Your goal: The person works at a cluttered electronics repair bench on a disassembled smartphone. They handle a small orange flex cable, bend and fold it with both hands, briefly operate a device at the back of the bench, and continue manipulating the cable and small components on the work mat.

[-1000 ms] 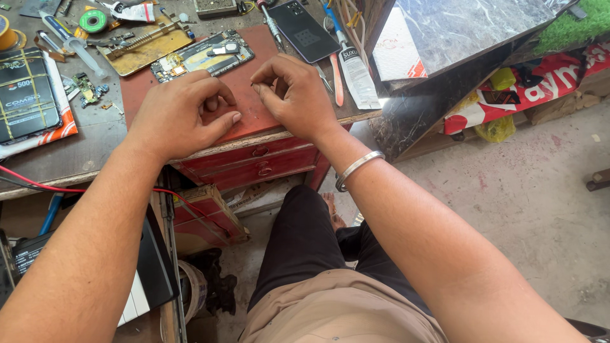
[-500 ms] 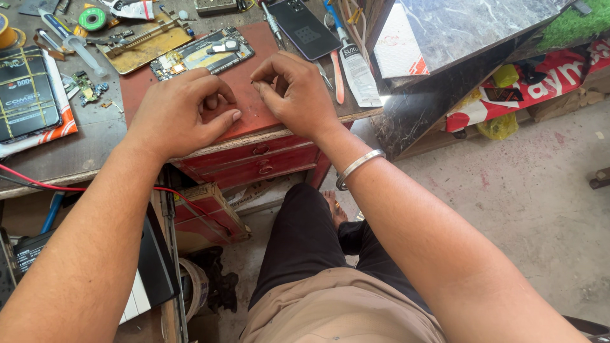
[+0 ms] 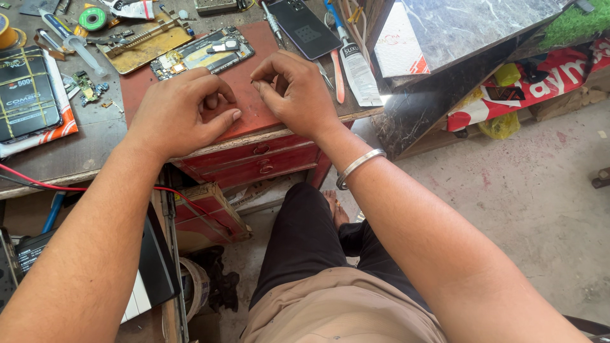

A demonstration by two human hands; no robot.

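Both hands are resting on the red work surface [image 3: 251, 117] at the front edge of the bench, fingers curled inward. Left hand [image 3: 181, 114] is lying knuckles up with its thumb stretching along the red top and its fingers folding under; whether anything small is sitting inside the curl cannot be told, since the fingers are hiding it. Right hand [image 3: 295, 92] is hovering just beside it, the fingertips bunching together in a pinch near the thumb, and what they are closing on, if anything, is too small to make out. A silver bangle [image 3: 359, 166] is circling the right wrist.

Going from big to small around them: a slab of dark marble [image 3: 470, 28] is leaning at the right of the bench, above a grey concrete floor [image 3: 540, 203]. Two red drawers [image 3: 260, 159] are sitting under the work surface. A black phone [image 3: 304, 28] is lying face down beyond the right hand, and an opened phone with its circuit board showing [image 3: 203, 52] is lying just beyond the left hand. A white glue tube [image 3: 357, 71] is lying right of the phone, near an orange-handled tool [image 3: 337, 75]. A green roll of wire [image 3: 93, 18] is sitting at the far left.
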